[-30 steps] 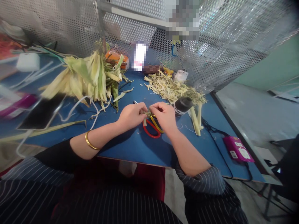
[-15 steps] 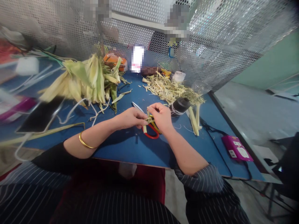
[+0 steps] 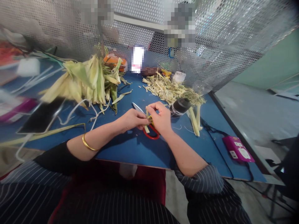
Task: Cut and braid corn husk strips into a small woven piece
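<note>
Close together over the middle of the blue table (image 3: 130,152), both hands work on a pale green strip of corn husk (image 3: 146,128). My left hand (image 3: 132,119) pinches it between thumb and fingers, and its lower end sticks out below them. My right hand (image 3: 161,116) pinches the upper part of the husk, its thumb and forefinger closed. Under the hands lie scissors (image 3: 151,134) with red and yellow handles, blades pointing away to the left. Just right of my right hand, a dark cone of thread (image 3: 181,105) lies tipped over.
A pile of corn husks (image 3: 79,82) lies at left, near a phone (image 3: 40,116) and a white cable (image 3: 73,112). Shredded husk pieces (image 3: 168,88) are heaped behind the thread. A purple power strip (image 3: 238,148) with black cords sits at right. Perforated metal mesh (image 3: 137,31) stands behind.
My right hand has shifted slightly left and up, fingers still pinched on the husk strip. The crossing piece of the strip shows less between the hands. The scissors stay under them.
</note>
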The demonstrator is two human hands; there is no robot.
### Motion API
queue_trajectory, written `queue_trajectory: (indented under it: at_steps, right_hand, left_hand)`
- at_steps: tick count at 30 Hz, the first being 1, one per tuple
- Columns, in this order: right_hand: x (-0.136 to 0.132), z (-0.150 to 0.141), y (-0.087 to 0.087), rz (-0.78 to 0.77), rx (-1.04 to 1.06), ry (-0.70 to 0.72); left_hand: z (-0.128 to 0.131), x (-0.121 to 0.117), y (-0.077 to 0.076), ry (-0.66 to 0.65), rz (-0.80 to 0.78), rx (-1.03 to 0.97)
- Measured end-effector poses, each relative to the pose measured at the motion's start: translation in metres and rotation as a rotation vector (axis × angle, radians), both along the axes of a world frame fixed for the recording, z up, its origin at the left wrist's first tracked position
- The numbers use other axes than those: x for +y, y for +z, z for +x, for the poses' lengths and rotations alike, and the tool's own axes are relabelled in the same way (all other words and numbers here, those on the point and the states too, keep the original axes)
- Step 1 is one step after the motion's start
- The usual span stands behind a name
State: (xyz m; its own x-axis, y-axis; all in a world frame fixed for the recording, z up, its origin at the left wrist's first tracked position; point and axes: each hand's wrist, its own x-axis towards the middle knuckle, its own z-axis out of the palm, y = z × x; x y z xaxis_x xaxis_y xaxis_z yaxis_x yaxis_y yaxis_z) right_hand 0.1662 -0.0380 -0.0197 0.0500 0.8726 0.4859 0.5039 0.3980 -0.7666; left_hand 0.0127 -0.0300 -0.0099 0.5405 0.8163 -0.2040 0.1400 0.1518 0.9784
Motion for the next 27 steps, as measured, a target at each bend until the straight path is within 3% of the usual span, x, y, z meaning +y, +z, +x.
queue_trajectory:
  at_steps: [5, 8, 12, 15, 17, 20, 22, 24, 27]
  right_hand:
    - [0.004, 0.007, 0.002, -0.147, 0.141, -0.021]
    - [0.004, 0.007, 0.0, -0.218, 0.123, -0.042]
    - [0.006, 0.003, -0.009, -0.183, 0.175, -0.133]
    - [0.008, 0.004, -0.01, -0.197, 0.197, -0.105]
    - [0.006, 0.005, -0.005, -0.108, 0.103, -0.107]
    - [-0.005, 0.006, 0.007, 0.204, -0.108, -0.223]
    - [-0.014, 0.001, 0.011, 0.304, -0.207, -0.218]
    - [-0.021, -0.009, 0.011, 0.214, -0.247, -0.077]
    - [-0.023, -0.025, 0.003, -0.104, -0.105, 0.114]
  left_hand:
    - [-0.004, 0.008, 0.001, 0.189, 0.056, -0.066]
    - [-0.005, 0.011, -0.004, 0.174, 0.159, -0.07]
    - [-0.005, 0.01, -0.012, 0.148, 0.293, 0.007]
    - [-0.004, 0.01, -0.014, 0.189, 0.334, 0.035]
    - [-0.004, 0.012, -0.012, 0.232, 0.258, -0.022]
    - [-0.005, 0.016, -0.007, 0.367, 0.071, -0.19]
    - [-0.005, 0.019, -0.003, 0.463, -0.01, -0.284]
    - [-0.004, 0.019, -0.001, 0.515, -0.022, -0.354]
    - [0.001, 0.014, -0.002, 0.536, 0.026, -0.439]
